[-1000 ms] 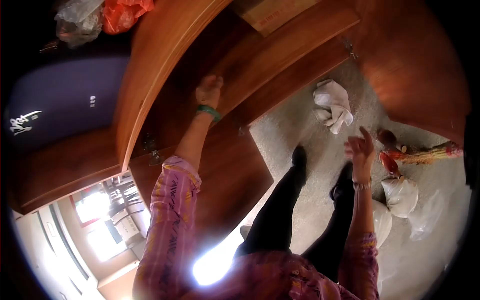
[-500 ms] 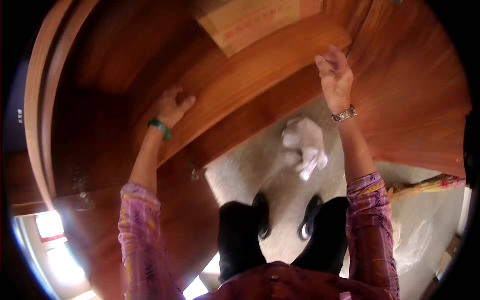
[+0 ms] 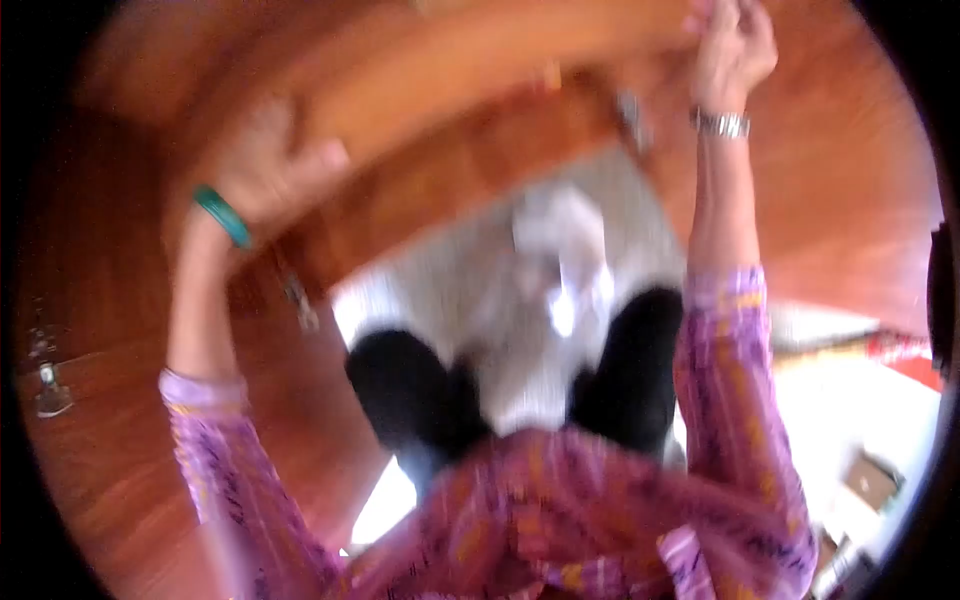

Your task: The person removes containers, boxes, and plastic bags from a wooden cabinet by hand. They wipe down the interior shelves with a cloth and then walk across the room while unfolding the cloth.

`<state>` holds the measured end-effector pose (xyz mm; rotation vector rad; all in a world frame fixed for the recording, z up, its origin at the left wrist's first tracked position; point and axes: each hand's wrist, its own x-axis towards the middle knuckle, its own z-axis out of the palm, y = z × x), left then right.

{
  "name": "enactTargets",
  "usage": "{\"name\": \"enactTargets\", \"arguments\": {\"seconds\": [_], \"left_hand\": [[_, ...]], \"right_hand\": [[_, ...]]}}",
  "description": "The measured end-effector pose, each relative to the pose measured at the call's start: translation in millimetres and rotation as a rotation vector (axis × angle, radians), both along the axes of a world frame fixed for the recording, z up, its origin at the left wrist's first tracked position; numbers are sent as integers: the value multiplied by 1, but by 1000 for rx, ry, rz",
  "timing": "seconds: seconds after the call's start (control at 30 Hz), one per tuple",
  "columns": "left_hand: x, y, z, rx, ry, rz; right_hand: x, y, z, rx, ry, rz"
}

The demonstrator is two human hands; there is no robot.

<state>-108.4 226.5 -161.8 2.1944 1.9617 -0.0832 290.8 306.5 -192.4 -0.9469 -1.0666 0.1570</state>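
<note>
My left hand (image 3: 265, 170), with a green bangle on its wrist, is at the left part of the wooden cabinet shelf (image 3: 420, 95). It is blurred, but its thumb stands apart from the fingers and it holds nothing. High on the right, my right hand (image 3: 735, 55), wearing a metal watch band, is raised near the far end of the shelf, in front of the open cabinet door (image 3: 820, 180). Its fingers are loosely bent and apart, with nothing between them. The left cabinet door (image 3: 230, 420) hangs open below my left arm.
On the floor (image 3: 500, 385) between my knees and the cabinet lies a crumpled white bag-like thing (image 3: 565, 235). Metal hinges (image 3: 298, 302) show at the door edges. A brown box (image 3: 872, 482) and a red item (image 3: 905, 352) are at the right.
My view has tilted and come closer to the cabinet. Both hands have shifted outward and up in view; the cardboard piece on the shelf has nearly left the view.
</note>
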Motion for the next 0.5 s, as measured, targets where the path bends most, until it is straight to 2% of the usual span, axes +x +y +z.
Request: {"name": "enactTargets", "arguments": {"seconds": [0.07, 0.1, 0.13, 0.17, 0.23, 0.27, 0.33, 0.37, 0.4, 0.47, 0.5], "left_hand": [[-19, 9, -24, 132, 114, -97], [-21, 1, -31, 125, -94, -56], [-43, 18, -44, 178, 148, -194], [-40, 13, -45, 220, 82, -184], [-36, 7, -48, 287, -1, -164], [-34, 4, -50, 281, 9, -153], [-30, 1, -51, 258, 22, -134], [-28, 1, -54, 239, 30, -125], [-26, 0, -53, 225, 44, -120], [-20, 3, -53, 177, 70, -107], [-16, 2, -53, 136, 92, -88]], "right_hand": [[27, -8, -107, -267, 198, 264], [41, -13, -160, -410, 294, 368], [25, -58, -136, -614, -436, 82], [27, -70, -167, -696, -184, 413], [49, -71, -297, -1089, -547, 219], [42, -93, -288, -1169, -713, 340], [42, -109, -346, -1507, -724, 292], [34, -125, -351, -1549, -764, 335], [33, -140, -394, -1460, -960, 234], [35, -169, -466, -1381, -1141, 185], [36, -188, -465, -1204, -1068, 187]]}}
